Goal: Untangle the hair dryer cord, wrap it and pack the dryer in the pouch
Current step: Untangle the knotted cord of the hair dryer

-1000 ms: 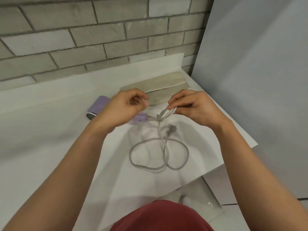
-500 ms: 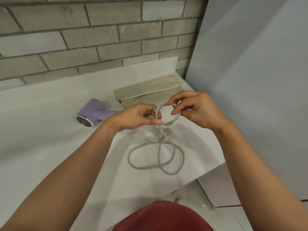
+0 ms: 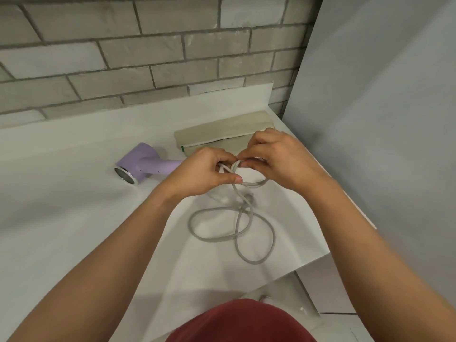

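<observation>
Step in hand: untangling. Wrapping and packing are not started.

Dryer [image 3: 145,164]: lies on its side on the surface [image 3: 74,218], left of the pouch [image 3: 222,134]. Its chrome end faces away from the pouch and its handle points toward it.

Left hand [image 3: 204,171]: just in front of the pouch's left half. Grip is clenched on the cord [image 3: 246,218], thumb and fingers pinching strands at a crossing.

Cord: the crossing is held up between both hands, right in front of the pouch. The rest drops to the surface and lies in overlapping loops farther in front of the pouch, toward the person.

Right hand [image 3: 278,161]: over the pouch's front right edge. Grip pinches the same crossing from the other side, and a small loop hangs under it.

Pouch: flat against the wall side and looks zipped, though I can't confirm that.

Next move, my read: hold one strand fixed and feed the other back through the small loop. Pulling both ends would likely tighten the knot. The lower crossings need clearing afterwards.

Count: 1 dryer, 1 cord, 1 pouch, 2 hands. Loops: 2 on the surface and 1 raised. The plug is too blurred to locate.
</observation>
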Demonstrator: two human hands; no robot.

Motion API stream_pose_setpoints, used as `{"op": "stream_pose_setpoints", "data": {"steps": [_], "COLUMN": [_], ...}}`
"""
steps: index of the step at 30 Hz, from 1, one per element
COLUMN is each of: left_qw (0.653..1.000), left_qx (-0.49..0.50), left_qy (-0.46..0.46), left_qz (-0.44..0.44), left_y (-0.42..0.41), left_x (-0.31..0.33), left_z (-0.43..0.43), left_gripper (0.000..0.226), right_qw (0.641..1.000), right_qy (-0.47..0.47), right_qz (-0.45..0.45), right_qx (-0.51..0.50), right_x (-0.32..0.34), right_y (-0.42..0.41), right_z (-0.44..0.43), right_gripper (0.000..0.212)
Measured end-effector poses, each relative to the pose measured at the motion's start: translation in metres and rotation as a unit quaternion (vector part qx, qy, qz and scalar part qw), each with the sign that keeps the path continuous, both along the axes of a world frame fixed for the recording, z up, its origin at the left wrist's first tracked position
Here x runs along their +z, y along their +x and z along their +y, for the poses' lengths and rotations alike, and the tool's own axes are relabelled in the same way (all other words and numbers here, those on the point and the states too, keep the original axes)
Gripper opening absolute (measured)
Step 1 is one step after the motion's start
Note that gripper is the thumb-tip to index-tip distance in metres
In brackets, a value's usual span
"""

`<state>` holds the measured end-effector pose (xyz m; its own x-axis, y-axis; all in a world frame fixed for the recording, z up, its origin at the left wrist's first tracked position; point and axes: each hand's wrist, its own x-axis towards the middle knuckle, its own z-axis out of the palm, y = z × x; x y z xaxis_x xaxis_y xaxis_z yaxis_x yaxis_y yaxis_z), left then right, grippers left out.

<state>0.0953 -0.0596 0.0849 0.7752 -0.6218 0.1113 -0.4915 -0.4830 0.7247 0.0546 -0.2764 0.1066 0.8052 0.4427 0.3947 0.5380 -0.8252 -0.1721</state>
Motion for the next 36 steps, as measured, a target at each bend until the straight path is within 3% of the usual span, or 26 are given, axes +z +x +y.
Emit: {"op": "stream_pose_setpoints", "data": {"steps": [3,6,10,17,19,24,26,29,31,33,36], "left_qw": [0.999,0.999,0.998,0.984,0.985,0.986,0.99,0.997,0.997,0.997,0.994], "left_qx": [0.014,0.016,0.04,0.046,0.056,0.057,0.052,0.048,0.062,0.067,0.066], "left_qy": [-0.03,-0.029,-0.051,-0.111,-0.102,-0.102,-0.084,-0.032,-0.02,-0.025,-0.057], "left_qz": [0.021,-0.018,0.015,0.133,0.129,0.119,0.103,0.06,0.04,0.029,0.068], "left_y": [-0.001,0.0,-0.003,-0.005,-0.005,-0.012,-0.016,-0.017,-0.017,-0.017,-0.022], "left_x": [-0.001,-0.001,0.002,0.015,0.017,0.017,0.016,0.017,0.015,0.012,0.01], "left_z": [0.004,0.01,0.013,0.011,0.007,-0.004,-0.004,-0.006,-0.008,-0.009,-0.01], "left_gripper": [0.019,0.023,0.025,0.018,0.017,0.005,0.015,0.041,0.05,0.049,0.021], "right_qw": [1.0,0.985,0.912,0.772,0.787,0.885,0.93,0.99,0.996,0.995,0.997], "right_qy": [0.011,0.163,0.384,0.618,0.599,0.444,0.344,0.107,0.007,-0.031,-0.047], "right_qz": [0.005,0.061,0.128,0.137,0.136,0.119,0.095,0.064,0.078,0.094,0.028], "right_qx": [-0.002,-0.014,-0.065,-0.057,-0.061,-0.077,-0.087,-0.067,-0.031,-0.022,-0.045], "right_x": [-0.001,-0.005,-0.005,0.002,0.002,0.003,0.006,0.013,0.019,0.027,0.028], "right_y": [0.001,-0.003,-0.012,-0.017,-0.017,-0.016,-0.017,-0.016,-0.015,-0.013,-0.011], "right_z": [0.006,0.007,0.011,0.018,0.015,0.007,0.004,0.004,0.006,0.008,0.009], "right_gripper": [0.019,0.01,0.008,0.011,0.011,0.018,0.026,0.05,0.047,0.033,0.021]}}
